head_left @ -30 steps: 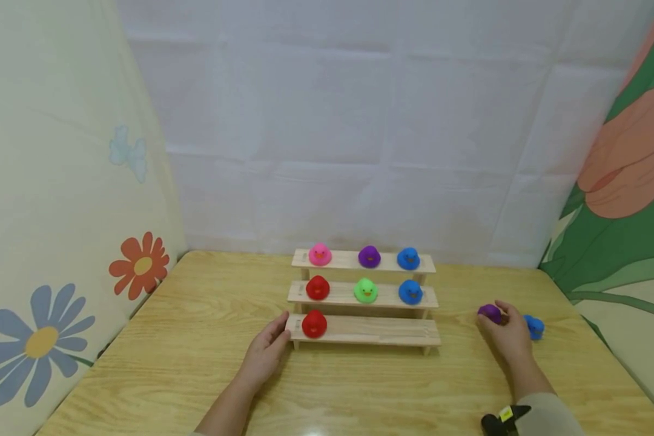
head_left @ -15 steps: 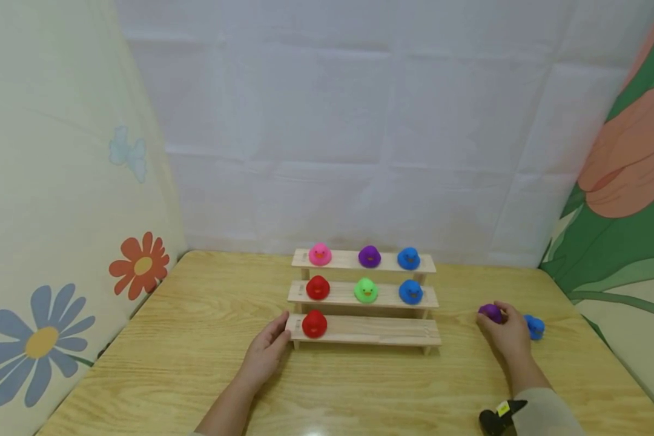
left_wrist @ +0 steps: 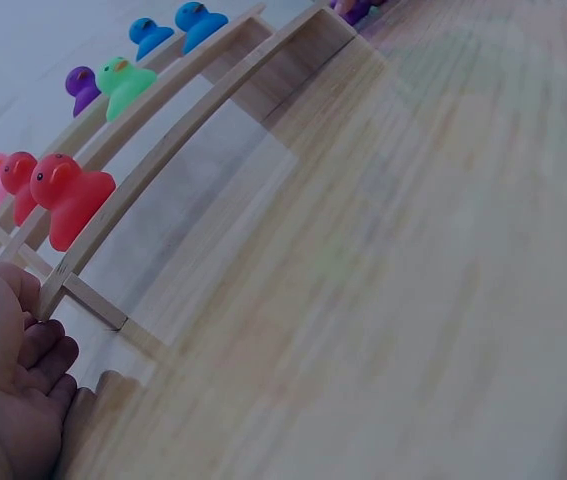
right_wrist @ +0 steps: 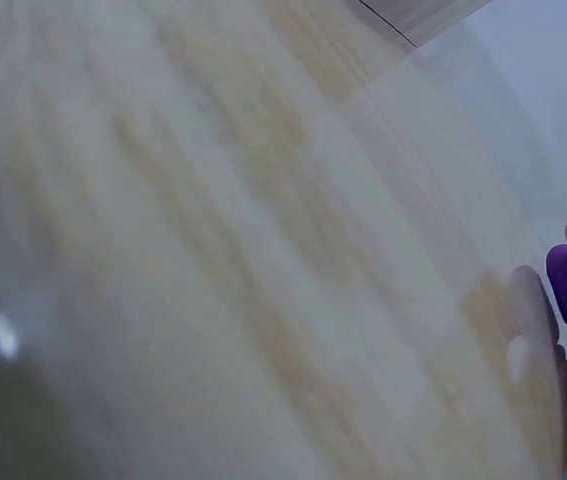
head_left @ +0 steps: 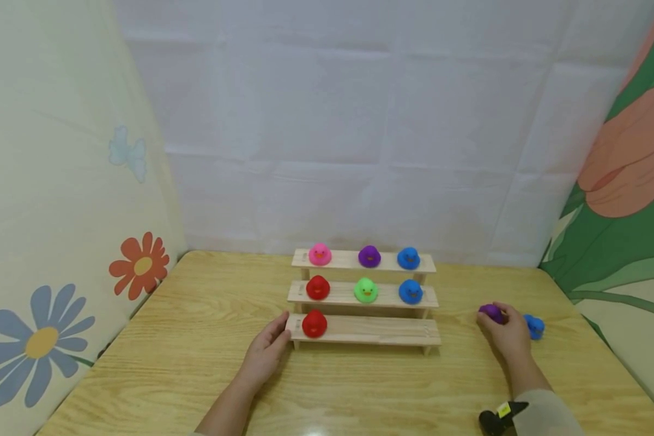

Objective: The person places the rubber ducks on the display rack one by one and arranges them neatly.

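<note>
A three-step wooden shelf stand (head_left: 381,332) stands mid-table with rubber ducks on it. My left hand (head_left: 264,351) holds the left end of its lowest step; in the left wrist view the thumb lies at the board's end, fingers (left_wrist: 51,355) curled below. My right hand (head_left: 509,333) pinches a purple rubber duck (head_left: 490,312) right of the stand, partly hidden by the fingers. Just beyond that hand sits a blue duck (head_left: 535,327). On the lowest step, a red duck (head_left: 314,324) sits at the left end.
The middle step bears a red duck (head_left: 318,287), a green duck (head_left: 366,290) and a blue duck (head_left: 410,292). Above are a pink duck (head_left: 320,255), a purple duck (head_left: 369,257) and a blue duck (head_left: 409,258). A white cloth (head_left: 360,121) hangs behind the table.
The purple duck has turned slightly in my right fingers, and its beak no longer shows. My right wrist has shifted a little. The left hand and the stand look the same.
</note>
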A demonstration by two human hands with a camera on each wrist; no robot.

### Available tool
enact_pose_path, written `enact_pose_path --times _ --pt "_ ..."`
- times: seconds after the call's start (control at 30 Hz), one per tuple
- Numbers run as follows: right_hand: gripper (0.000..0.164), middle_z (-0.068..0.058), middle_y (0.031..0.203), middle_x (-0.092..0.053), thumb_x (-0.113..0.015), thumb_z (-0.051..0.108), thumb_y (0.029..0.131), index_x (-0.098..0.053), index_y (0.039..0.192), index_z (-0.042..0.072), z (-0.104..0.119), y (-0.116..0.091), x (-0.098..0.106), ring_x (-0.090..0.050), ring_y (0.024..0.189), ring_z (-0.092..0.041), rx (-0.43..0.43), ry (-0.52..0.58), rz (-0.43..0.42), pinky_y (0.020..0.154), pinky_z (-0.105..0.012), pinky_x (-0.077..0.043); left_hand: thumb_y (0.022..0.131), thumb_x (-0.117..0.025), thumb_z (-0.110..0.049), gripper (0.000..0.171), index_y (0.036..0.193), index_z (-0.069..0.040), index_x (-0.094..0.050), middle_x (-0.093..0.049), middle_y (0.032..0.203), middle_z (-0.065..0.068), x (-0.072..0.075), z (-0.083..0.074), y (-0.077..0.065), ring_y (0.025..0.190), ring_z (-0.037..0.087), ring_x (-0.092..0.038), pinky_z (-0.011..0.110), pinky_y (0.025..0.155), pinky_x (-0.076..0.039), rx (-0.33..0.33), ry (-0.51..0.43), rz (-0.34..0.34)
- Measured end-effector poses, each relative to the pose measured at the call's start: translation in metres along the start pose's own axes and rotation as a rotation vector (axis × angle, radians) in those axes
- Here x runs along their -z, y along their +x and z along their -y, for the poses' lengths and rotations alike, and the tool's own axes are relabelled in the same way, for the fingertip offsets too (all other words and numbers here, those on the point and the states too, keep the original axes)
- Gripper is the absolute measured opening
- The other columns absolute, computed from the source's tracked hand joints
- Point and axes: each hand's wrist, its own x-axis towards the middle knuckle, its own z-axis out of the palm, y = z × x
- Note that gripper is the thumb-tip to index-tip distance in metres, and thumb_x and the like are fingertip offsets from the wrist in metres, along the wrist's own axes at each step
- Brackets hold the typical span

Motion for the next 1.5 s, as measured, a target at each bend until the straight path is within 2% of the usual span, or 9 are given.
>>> enact_pose_path --times 0.37,0.73,0.9,1.07,1.17,1.5 --pt "0.064 -0.032 0.145 -0.04 -0.064 0.028 0.095 -0.04 0.144 -0.004 0.003 -0.006 0.0 -0.043 0.128 -0.044 0.037 0.031 -0.025 0.11 -0.055 -0.037 0.103 -0.046 -0.009 0.049 0.148 0.008 -0.034 -0.04 0.151 0.025 0.001 -0.001 -0.003 0.143 0.035 -0.036 0.047 0.118 -0.03 -0.026 0.016 0.001" --pt "0.064 -0.03 0.151 -0.034 -0.065 0.024 0.094 -0.038 0.146 -0.001 0.009 -0.017 -0.004 -0.042 0.134 -0.045 0.013 0.15 -0.02 0.112 -0.049 -0.039 0.103 -0.045 -0.008 0.048 0.147 0.008 -0.035 -0.04 0.151 0.025 0.001 -0.003 -0.003 0.143 0.034 -0.035 0.047 0.118 -0.029 -0.022 0.013 0.001" --pt "0.064 -0.029 0.149 -0.038 -0.066 0.024 0.094 -0.038 0.146 0.0 0.017 -0.024 -0.004 -0.044 0.134 -0.044 -0.009 0.197 -0.01 0.107 -0.037 -0.043 0.103 -0.046 -0.009 0.049 0.147 0.007 -0.035 -0.04 0.152 0.024 0.001 -0.004 -0.004 0.143 0.034 -0.035 0.047 0.118 -0.029 -0.02 0.014 0.002" --pt "0.064 -0.026 0.145 -0.043 -0.067 0.027 0.093 -0.039 0.145 0.002 0.022 -0.031 -0.008 -0.046 0.131 -0.038 -0.02 0.265 -0.005 0.092 -0.015 -0.042 0.103 -0.046 -0.01 0.049 0.148 0.006 -0.036 -0.041 0.151 0.023 0.001 -0.003 -0.004 0.143 0.033 -0.035 0.045 0.118 -0.03 -0.016 0.016 0.0" --pt "0.063 -0.024 0.145 -0.044 -0.066 0.028 0.094 -0.039 0.145 0.003 0.025 -0.033 -0.01 -0.046 0.13 -0.035 -0.02 0.279 0.002 0.085 -0.008 -0.037 0.103 -0.046 -0.009 0.049 0.147 0.007 -0.035 -0.04 0.151 0.023 0.001 -0.002 -0.003 0.143 0.033 -0.035 0.045 0.118 -0.029 -0.021 0.011 0.002" --pt "0.06 -0.025 0.146 -0.043 -0.065 0.024 0.095 -0.04 0.144 0.003 0.037 -0.044 -0.016 -0.048 0.13 -0.037 0.022 0.284 0.031 0.074 0.004 -0.038 0.103 -0.046 -0.009 0.048 0.147 0.007 -0.036 -0.04 0.152 0.023 0.001 -0.002 -0.003 0.143 0.033 -0.035 0.046 0.118 -0.029 -0.02 0.014 0.0"
